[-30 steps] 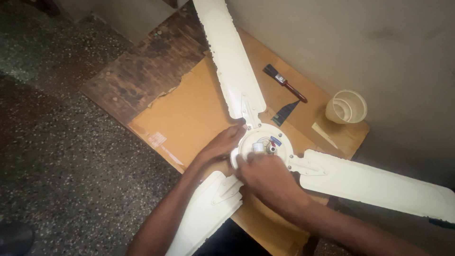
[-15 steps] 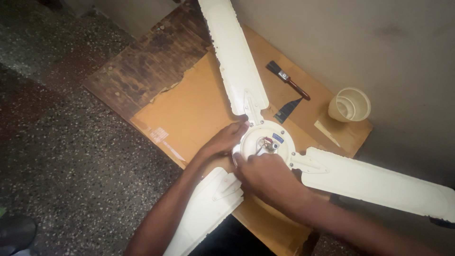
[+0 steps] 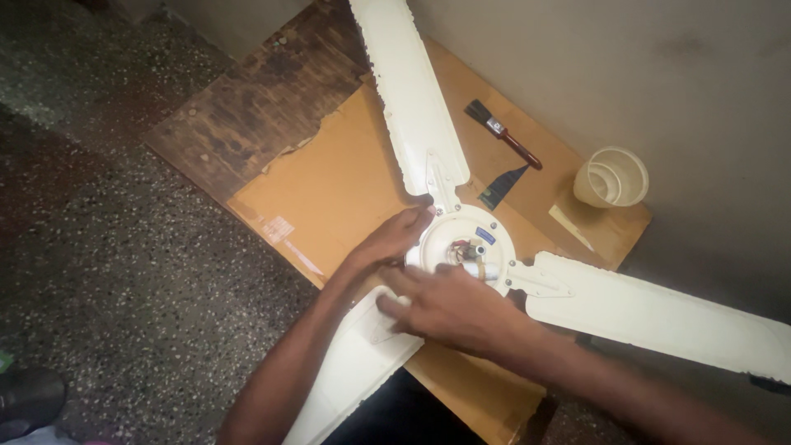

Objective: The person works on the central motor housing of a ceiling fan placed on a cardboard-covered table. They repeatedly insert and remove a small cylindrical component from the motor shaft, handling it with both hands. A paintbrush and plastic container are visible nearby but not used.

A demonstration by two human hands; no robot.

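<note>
A cream ceiling fan lies flat on a low wooden table (image 3: pixel 247 124), its round motor hub (image 3: pixel 461 239) in the middle with wires showing at its centre. One blade (image 3: pixel 408 91) runs up and away, another (image 3: pixel 659 317) to the right, a third (image 3: pixel 354 371) toward me. My left hand (image 3: pixel 391 239) rests against the hub's left rim, fingers apart. My right hand (image 3: pixel 449 309) lies palm down over the hub's near edge and the root of the near blade. I cannot see anything held in either hand.
A brown cardboard sheet (image 3: pixel 329 189) covers part of the table under the fan. A paint brush (image 3: pixel 503 132) with a dark red handle, a dark scrap (image 3: pixel 503 185) and a translucent plastic cup (image 3: pixel 611 177) lie at the far right. Speckled floor on the left; a grey wall behind.
My right hand has slid down and left from the hub's centre onto the near blade's root. The left hand stays at the hub's left rim.
</note>
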